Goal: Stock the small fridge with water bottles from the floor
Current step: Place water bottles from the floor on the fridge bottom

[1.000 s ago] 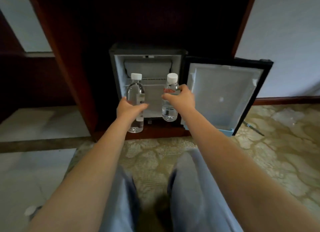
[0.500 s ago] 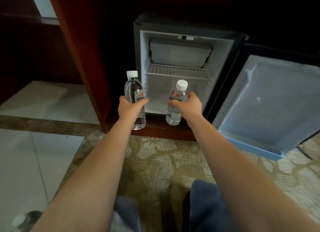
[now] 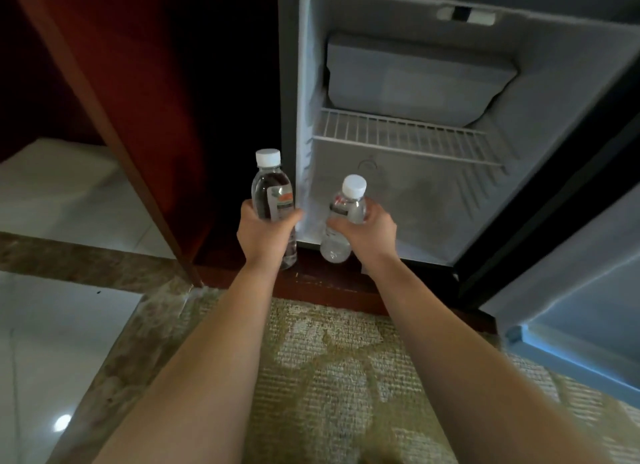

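Both water bottles have come closer to the open mini fridge (image 3: 415,193). The left hand (image 3: 265,233) grips a bottle (image 3: 273,200) beside its frame; the right hand (image 3: 369,233) grips another bottle (image 3: 346,214) at the opening, ready to go in.

- Patterned olive-and-cream carpet (image 3: 332,370) across the foreground, running up to the small fridge (image 3: 408,200).
- Glossy pale floor tiles (image 3: 52,342) left of the carpet, well left of the fridge, crossed by a brown marble border strip (image 3: 69,262).
- Dark red wooden plinth (image 3: 325,283) directly beneath the fridge, carrying it.
- White wire shelf (image 3: 408,141) midway up inside the fridge, bare.
- Fridge floor (image 3: 415,235) below that shelf, pale, nothing visibly resting on it.
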Demonstrator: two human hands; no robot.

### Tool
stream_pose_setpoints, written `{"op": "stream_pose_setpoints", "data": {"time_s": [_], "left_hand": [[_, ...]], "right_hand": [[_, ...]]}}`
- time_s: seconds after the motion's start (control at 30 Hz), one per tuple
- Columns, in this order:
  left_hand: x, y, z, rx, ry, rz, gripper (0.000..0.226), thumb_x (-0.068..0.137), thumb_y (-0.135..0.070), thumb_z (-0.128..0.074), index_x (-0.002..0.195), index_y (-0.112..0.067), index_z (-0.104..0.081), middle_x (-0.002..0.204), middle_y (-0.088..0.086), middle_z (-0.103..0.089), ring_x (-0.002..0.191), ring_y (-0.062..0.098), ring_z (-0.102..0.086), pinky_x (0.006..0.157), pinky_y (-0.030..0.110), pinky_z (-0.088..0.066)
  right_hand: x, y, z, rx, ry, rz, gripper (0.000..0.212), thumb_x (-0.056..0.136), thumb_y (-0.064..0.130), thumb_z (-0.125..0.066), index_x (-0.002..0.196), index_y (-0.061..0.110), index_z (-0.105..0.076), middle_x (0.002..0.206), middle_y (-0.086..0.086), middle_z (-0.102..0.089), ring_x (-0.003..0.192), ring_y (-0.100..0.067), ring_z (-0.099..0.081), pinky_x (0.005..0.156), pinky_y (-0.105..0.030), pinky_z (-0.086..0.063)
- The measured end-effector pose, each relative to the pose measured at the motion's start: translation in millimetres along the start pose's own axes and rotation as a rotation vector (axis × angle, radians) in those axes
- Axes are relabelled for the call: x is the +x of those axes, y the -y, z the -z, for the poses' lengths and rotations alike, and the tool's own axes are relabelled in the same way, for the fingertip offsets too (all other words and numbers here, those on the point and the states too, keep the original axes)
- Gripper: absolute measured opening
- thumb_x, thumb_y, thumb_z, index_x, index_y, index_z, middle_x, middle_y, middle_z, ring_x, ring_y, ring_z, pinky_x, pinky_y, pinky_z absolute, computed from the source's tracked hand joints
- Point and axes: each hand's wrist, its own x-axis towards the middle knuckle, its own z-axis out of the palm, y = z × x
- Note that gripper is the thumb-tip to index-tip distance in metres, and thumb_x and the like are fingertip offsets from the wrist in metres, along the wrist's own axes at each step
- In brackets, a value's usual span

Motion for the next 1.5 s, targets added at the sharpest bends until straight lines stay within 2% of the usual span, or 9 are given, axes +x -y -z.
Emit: {"op": "stream_pose_setpoints", "data": {"time_s": [0.13,0.3,0.57,0.73,0.83,0.9,1.2,1.37,1.5], "left_hand": [[27.9,16.4,-5.0,0.003,-0.038,-0.006,0.052,0.061,-0.030,-0.084,0.101,-0.021,-0.052,0.096,-0.004,-0.066,0.088,0.014,-0.065,0.080,0.031,-0.052],[52.9,30.7,5.6,0.026,-0.030,-0.021,0.047,0.065,-0.025,-0.084,0.100,-0.020,-0.051,0.085,-0.011,-0.060,0.079,0.007,-0.060,0.066,0.020,-0.044],[66.7,44.9,8.2,0.026,0.011,-0.021,0.046,0.067,-0.023,-0.083,0.100,-0.020,-0.051,0.085,-0.011,-0.060,0.079,0.006,-0.059,0.066,0.019,-0.043],[68.9,44.9,5.5,0.024,0.010,-0.018,0.049,0.065,-0.024,-0.084,0.102,-0.018,-0.053,0.086,-0.009,-0.061,0.084,0.012,-0.062,0.073,0.025,-0.047],[70.2,46.4,5.1,0.006,-0.003,-0.010,0.048,0.064,-0.025,-0.084,0.099,-0.020,-0.052,0.089,-0.006,-0.062,0.089,0.015,-0.062,0.076,0.028,-0.048],[70.8,48.8,4.6,0.004,-0.006,-0.003,0.047,0.064,-0.025,-0.085,0.098,-0.020,-0.052,0.091,-0.004,-0.062,0.091,0.017,-0.063,0.076,0.029,-0.047],[80.8,49.0,10.4,0.092,0.063,-0.061,0.048,0.065,-0.026,-0.084,0.101,-0.023,-0.052,0.095,-0.004,-0.064,0.090,0.014,-0.062,0.074,0.024,-0.045],[89.0,47.7,10.0,0.077,0.061,-0.073,0.047,0.065,-0.025,-0.084,0.099,-0.023,-0.053,0.094,-0.004,-0.065,0.092,0.016,-0.064,0.078,0.030,-0.049],[90.2,53.4,12.2,0.157,0.110,-0.082,0.051,0.064,-0.030,-0.084,0.105,-0.023,-0.055,0.096,-0.009,-0.064,0.091,0.010,-0.061,0.076,0.026,-0.045]], "right_hand": [[35.0,5.2,-22.9,0.066,-0.030,0.027,0.054,0.078,0.029,-0.075,0.125,0.020,-0.051,0.088,0.019,-0.051,0.092,-0.007,-0.049,0.074,-0.024,-0.039],[70.3,0.5,-46.2,0.074,-0.016,0.050,0.059,0.079,0.029,-0.074,0.131,0.022,-0.048,0.122,0.004,-0.059,0.114,-0.016,-0.054,0.081,-0.024,-0.040],[89.8,-14.7,-57.6,-0.017,0.016,0.065,0.067,0.084,0.039,-0.069,0.141,0.027,-0.037,0.127,0.004,-0.058,0.116,-0.015,-0.053,0.082,-0.022,-0.037],[86.1,-29.4,-65.1,0.121,-0.010,0.005,0.063,0.081,0.034,-0.073,0.135,0.022,-0.042,0.102,0.018,-0.047,0.100,-0.003,-0.044,0.082,-0.021,-0.036],[76.2,-57.8,-80.4,0.108,-0.061,-0.115,0.075,0.079,0.042,-0.072,0.140,0.014,-0.037,0.111,0.000,-0.051,0.101,-0.016,-0.052,0.076,-0.024,-0.039],[76.8,-66.9,-90.4,0.117,0.003,-0.178,0.083,0.082,0.048,-0.067,0.145,0.015,-0.026,0.095,-0.001,-0.054,0.086,-0.016,-0.057,0.068,-0.028,-0.048],[126.5,-56.1,-113.9,0.234,-0.001,-0.251,0.045,0.085,0.052,-0.058,0.121,0.029,-0.045,0.089,-0.002,-0.065,0.076,-0.022,-0.066,0.079,-0.046,-0.057],[160.2,-49.3,-114.9,0.317,0.018,-0.201,0.025,0.089,0.041,-0.057,0.107,0.030,-0.044,0.097,-0.008,-0.065,0.071,-0.019,-0.058,0.068,-0.037,-0.052],[180.7,-43.2,-112.8,0.259,0.089,-0.169,0.041,0.086,0.037,-0.056,0.120,0.015,-0.046,0.091,-0.009,-0.064,0.075,-0.025,-0.063,0.064,-0.036,-0.053]]}}
